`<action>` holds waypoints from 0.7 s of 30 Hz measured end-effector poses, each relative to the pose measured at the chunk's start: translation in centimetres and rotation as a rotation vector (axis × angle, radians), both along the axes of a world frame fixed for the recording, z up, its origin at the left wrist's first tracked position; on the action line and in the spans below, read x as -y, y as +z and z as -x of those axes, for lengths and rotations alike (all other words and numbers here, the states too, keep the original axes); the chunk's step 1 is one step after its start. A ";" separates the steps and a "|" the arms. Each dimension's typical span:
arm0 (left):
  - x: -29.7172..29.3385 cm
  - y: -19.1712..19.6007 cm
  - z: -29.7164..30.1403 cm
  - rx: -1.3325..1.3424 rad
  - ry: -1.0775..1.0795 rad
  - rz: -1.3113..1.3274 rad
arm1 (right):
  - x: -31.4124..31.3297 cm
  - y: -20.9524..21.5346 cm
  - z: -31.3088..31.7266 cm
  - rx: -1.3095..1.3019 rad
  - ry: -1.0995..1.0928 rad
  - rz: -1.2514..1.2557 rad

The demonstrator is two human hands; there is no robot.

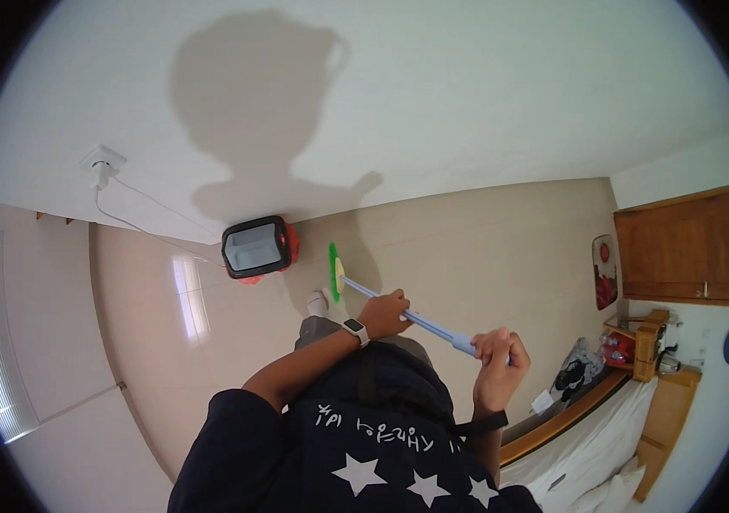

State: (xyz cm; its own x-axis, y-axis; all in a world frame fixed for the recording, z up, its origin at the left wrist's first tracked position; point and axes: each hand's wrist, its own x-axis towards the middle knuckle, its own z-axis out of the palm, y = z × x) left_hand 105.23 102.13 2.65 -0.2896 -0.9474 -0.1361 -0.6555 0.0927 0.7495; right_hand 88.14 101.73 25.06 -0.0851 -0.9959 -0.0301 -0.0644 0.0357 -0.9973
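As left hand (388, 314) and right hand (498, 363) clasp it, the pole (437, 330) slants forward-left.

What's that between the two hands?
In the head view, a stretch of light-blue pole lies between the left hand and right hand.

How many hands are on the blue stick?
2 on the blue stick: the left hand, nearer the green mop head, and the right hand, by the stick's other end. No more show.
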 end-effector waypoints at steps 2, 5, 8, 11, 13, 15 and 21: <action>-0.5 -0.1 -2.9 -0.046 0.178 0.018 | 0.8 -0.9 -3.1 0.038 0.043 0.023; -0.9 -1.0 -6.7 -0.149 0.292 0.056 | 2.0 -3.1 -7.3 0.121 0.050 0.001; -0.8 -3.0 -9.5 -0.252 0.380 0.117 | 3.3 -7.5 -10.2 0.163 0.123 -0.059; 0.6 -4.6 -11.6 -0.231 0.375 0.170 | 4.8 -8.1 -12.2 0.181 0.261 -0.059; 2.0 -4.6 -11.9 -0.175 0.350 0.209 | 5.6 -7.8 -12.4 0.219 0.313 -0.022; 3.5 -4.5 -11.8 -0.198 0.363 0.160 | 6.5 -7.7 -12.2 -0.028 0.470 -0.061; 6.8 -6.5 -7.9 -0.491 0.457 0.150 | 7.4 -5.9 -12.0 -0.256 0.679 0.183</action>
State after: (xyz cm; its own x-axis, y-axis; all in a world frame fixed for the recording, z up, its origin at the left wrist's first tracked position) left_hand 113.16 95.35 -3.89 0.1493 -0.9875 0.0512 -0.2412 0.0139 0.9704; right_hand 100.13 94.36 19.20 0.5685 -0.8189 0.0793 -0.2439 -0.2598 -0.9344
